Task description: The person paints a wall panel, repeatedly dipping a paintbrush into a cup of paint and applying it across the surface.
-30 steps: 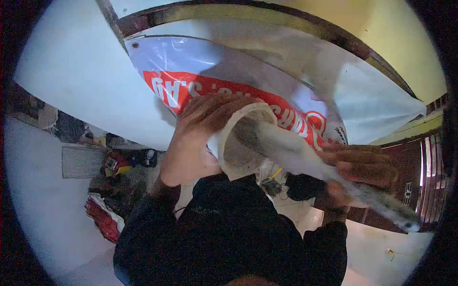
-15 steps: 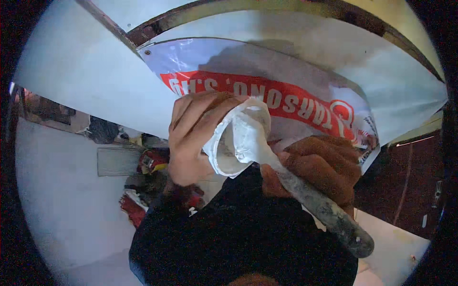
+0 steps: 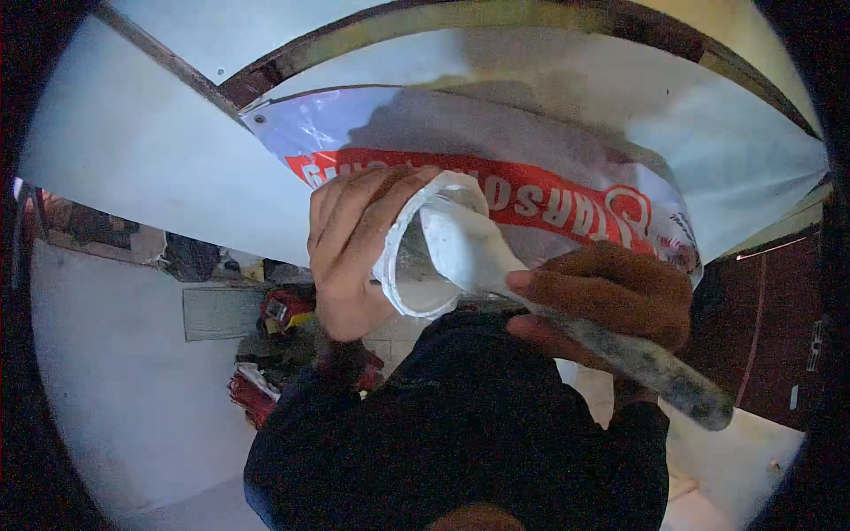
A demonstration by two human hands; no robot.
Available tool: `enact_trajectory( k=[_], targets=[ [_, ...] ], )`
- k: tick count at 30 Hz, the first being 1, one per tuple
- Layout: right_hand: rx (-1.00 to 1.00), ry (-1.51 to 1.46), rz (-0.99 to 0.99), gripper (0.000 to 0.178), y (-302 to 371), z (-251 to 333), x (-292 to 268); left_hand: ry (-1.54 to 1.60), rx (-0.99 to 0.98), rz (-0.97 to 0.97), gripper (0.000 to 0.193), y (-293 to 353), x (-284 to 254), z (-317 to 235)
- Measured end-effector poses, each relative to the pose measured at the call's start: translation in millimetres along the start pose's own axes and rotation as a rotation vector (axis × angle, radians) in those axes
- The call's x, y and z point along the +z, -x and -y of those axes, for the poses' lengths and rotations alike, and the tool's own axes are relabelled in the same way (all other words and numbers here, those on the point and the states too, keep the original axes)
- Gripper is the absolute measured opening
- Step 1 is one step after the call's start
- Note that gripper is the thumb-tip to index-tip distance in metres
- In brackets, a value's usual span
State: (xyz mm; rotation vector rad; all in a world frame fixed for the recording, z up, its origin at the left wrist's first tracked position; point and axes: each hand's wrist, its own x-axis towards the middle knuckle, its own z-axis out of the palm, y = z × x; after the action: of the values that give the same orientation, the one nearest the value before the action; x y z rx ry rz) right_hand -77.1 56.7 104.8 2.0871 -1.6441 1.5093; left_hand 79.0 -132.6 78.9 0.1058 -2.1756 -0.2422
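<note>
Pale panels (image 3: 142, 150) and a white banner (image 3: 416, 124) with a red strip spread beyond the two hands, and a dark beam (image 3: 531, 13) bends across farther off. Past the left grip, toward the floor, lie a grey board (image 3: 221, 311) and a red and yellow object (image 3: 290, 310).

Compared with half a second ago, the free end of the spatula (image 3: 611, 350) has swung up and outward, away from the dark clothing (image 3: 460, 425) below the right grip. Its broad blade (image 3: 474, 252) shows more of its flat face, and the white lump that stood out on it no longer does. What has stayed is the pairing: the blade reaches into the cup's mouth, so the tool appears engaged with the inside — not resting outside it.

Left hand (image 3: 350, 243): fingers wrapped round the outside of the cup (image 3: 413, 265), which is tilted with its mouth toward the right grip. Right hand (image 3: 620, 296): closed on the spatula near the neck, index fingertip above it and thumb below, the stained handle running out past the palm.

Whitish material crusts the cup's rim, and a greyish film seems to coat its inner wall — how much lies deeper, I cannot tell. Whether the blade's tip touches that wall is unclear too.
</note>
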Motion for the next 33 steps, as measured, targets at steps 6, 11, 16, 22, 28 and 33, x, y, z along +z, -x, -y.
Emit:
enact_trajectory(
  k=[6, 11, 16, 22, 28, 33],
  targets=[
    [0.031, 0.018, 0.053, 0.042, -5.9, 11.8, -13.8, -0.045, 0.251, -0.009, 0.059, -2.7, 2.5, 25.5],
    [0.112, -0.090, -0.088, 0.044, 2.3, 13.6, 15.4, -0.052, 0.157, -0.074, 0.055, -8.7, 3.1, 3.9],
    [0.187, -0.004, 0.095, 0.045, 2.7, 17.5, 5.3, -0.029, 0.161, -0.090, 0.055, -9.6, 8.6, -0.8],
    [-0.017, -0.009, 0.064, 0.030, 6.9, 0.2, -16.1, 0.015, 0.268, -0.227, 0.051, -3.5, 17.1, 18.3],
    [0.516, -0.209, -0.246, 0.033, 25.2, -18.0, -23.2, 0.071, 0.151, -0.200, 0.050, -8.5, 13.0, 24.9],
    [0.624, -0.492, -0.503, 0.042, 6.8, -45.3, -28.0, 0.257, -0.166, -0.098, 0.050, -33.1, 9.9, 12.0]
  ],
)
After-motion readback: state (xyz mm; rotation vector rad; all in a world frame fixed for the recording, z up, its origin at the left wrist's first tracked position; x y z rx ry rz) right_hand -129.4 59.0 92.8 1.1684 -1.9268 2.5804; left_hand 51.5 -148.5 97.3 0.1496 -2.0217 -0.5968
